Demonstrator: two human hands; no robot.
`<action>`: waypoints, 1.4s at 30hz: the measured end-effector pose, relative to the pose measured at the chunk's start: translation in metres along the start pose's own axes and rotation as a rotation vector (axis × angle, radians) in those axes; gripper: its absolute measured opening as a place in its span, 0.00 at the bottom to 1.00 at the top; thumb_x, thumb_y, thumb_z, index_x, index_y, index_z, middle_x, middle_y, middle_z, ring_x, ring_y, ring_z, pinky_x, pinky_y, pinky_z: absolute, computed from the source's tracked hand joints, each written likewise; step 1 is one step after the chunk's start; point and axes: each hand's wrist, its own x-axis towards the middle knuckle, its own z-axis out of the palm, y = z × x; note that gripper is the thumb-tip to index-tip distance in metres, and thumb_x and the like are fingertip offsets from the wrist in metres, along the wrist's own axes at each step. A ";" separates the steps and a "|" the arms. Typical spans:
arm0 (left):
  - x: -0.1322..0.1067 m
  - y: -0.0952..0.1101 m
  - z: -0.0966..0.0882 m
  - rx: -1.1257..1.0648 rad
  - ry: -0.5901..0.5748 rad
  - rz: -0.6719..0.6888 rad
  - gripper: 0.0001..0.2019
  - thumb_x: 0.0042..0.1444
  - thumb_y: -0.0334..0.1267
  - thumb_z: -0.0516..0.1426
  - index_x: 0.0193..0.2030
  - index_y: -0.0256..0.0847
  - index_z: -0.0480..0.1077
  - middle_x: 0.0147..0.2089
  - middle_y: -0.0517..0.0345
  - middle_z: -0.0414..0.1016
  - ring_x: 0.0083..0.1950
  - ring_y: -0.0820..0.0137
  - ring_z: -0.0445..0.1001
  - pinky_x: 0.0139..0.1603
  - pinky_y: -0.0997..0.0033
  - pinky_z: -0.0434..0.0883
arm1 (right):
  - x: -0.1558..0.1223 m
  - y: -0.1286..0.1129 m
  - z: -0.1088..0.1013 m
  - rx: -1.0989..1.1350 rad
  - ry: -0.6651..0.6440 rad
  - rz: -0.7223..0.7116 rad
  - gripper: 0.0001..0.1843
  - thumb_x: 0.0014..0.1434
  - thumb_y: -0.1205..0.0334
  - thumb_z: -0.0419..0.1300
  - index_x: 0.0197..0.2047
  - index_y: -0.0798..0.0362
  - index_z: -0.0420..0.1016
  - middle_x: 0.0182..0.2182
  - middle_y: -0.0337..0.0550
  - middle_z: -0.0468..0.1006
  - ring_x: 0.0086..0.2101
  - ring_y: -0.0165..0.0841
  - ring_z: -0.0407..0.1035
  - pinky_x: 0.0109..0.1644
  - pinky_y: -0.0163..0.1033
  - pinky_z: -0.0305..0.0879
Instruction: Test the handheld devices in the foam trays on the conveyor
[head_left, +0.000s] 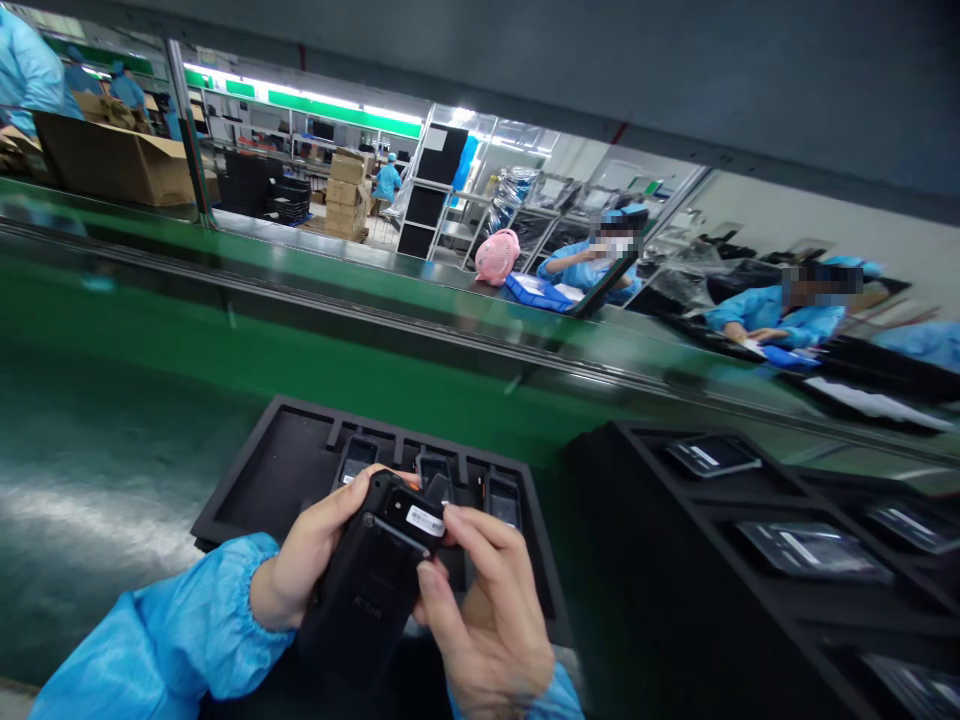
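A black handheld device (371, 580) with a small white label near its top sits between both hands at the bottom centre. My left hand (304, 560), in a blue sleeve, is wrapped round its left side. My right hand (487, 610) grips its right edge, with thumb and fingertips pinching near the label. Just behind the hands lies a black foam tray (285, 470) whose slots hold several small black parts.
A stack of black trays (750, 560) holding bagged devices stands at the right. The green conveyor belt (112, 440) runs across in front. Beyond it, people in blue coats work at benches; a pink fan (496, 256) and cardboard boxes (120, 160) stand behind.
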 end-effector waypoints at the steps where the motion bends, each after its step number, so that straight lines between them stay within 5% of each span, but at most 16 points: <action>1: 0.000 0.000 0.000 -0.001 0.001 0.000 0.19 0.58 0.54 0.59 0.47 0.42 0.75 0.40 0.52 0.82 0.42 0.62 0.81 0.41 0.69 0.73 | 0.000 0.000 0.000 0.005 0.006 -0.004 0.21 0.60 0.68 0.59 0.55 0.45 0.72 0.45 0.48 0.72 0.42 0.36 0.70 0.39 0.40 0.78; 12: -0.001 0.002 -0.002 0.021 0.044 0.016 0.18 0.56 0.53 0.60 0.46 0.43 0.76 0.43 0.53 0.80 0.44 0.63 0.79 0.45 0.68 0.73 | 0.003 0.002 -0.002 -0.006 -0.007 -0.009 0.21 0.59 0.68 0.60 0.55 0.45 0.73 0.45 0.48 0.74 0.45 0.36 0.72 0.42 0.40 0.79; 17: 0.005 0.007 -0.003 0.136 0.238 0.248 0.24 0.51 0.45 0.67 0.54 0.47 0.70 0.45 0.56 0.77 0.40 0.69 0.76 0.40 0.73 0.72 | 0.006 0.009 0.009 0.293 -0.349 0.251 0.33 0.56 0.63 0.65 0.64 0.40 0.64 0.65 0.51 0.63 0.60 0.45 0.65 0.48 0.45 0.79; 20: 0.016 0.006 -0.005 0.208 0.379 0.429 0.31 0.45 0.41 0.70 0.56 0.47 0.68 0.46 0.56 0.75 0.46 0.67 0.73 0.45 0.72 0.71 | 0.004 0.014 0.025 0.253 -0.452 0.282 0.46 0.51 0.67 0.68 0.69 0.39 0.53 0.67 0.49 0.61 0.63 0.46 0.61 0.54 0.49 0.76; 23: 0.021 0.006 -0.009 0.267 0.419 0.512 0.34 0.40 0.36 0.72 0.56 0.44 0.68 0.47 0.56 0.74 0.50 0.66 0.72 0.51 0.71 0.69 | 0.003 0.020 0.034 0.162 -0.419 0.185 0.47 0.55 0.72 0.62 0.71 0.40 0.44 0.65 0.46 0.65 0.62 0.42 0.62 0.62 0.53 0.66; 27: 0.017 0.011 -0.011 0.317 0.356 0.506 0.31 0.47 0.37 0.69 0.58 0.44 0.67 0.51 0.53 0.75 0.53 0.63 0.73 0.54 0.66 0.69 | 0.008 0.021 0.027 0.355 -0.399 0.246 0.39 0.62 0.69 0.57 0.71 0.40 0.46 0.65 0.43 0.64 0.63 0.40 0.61 0.63 0.52 0.64; 32: 0.014 0.014 -0.010 0.378 0.252 0.331 0.24 0.52 0.40 0.66 0.56 0.40 0.70 0.51 0.49 0.77 0.54 0.58 0.73 0.56 0.61 0.69 | 0.009 0.012 0.016 0.584 -0.282 0.357 0.36 0.65 0.66 0.55 0.71 0.36 0.46 0.61 0.43 0.72 0.57 0.36 0.69 0.58 0.48 0.71; 38: 0.014 0.001 -0.009 0.447 0.221 0.371 0.18 0.56 0.41 0.63 0.53 0.39 0.71 0.52 0.49 0.77 0.55 0.59 0.73 0.55 0.64 0.70 | -0.010 0.014 0.023 0.198 -0.145 0.220 0.40 0.63 0.67 0.58 0.72 0.43 0.44 0.60 0.48 0.73 0.56 0.40 0.71 0.58 0.49 0.72; 42: 0.008 -0.012 -0.009 0.508 0.143 0.340 0.35 0.55 0.38 0.64 0.68 0.48 0.55 0.62 0.50 0.69 0.62 0.61 0.68 0.61 0.64 0.66 | -0.016 0.017 0.025 -0.108 -0.090 -0.013 0.42 0.62 0.71 0.56 0.73 0.44 0.41 0.63 0.48 0.68 0.58 0.43 0.68 0.57 0.49 0.74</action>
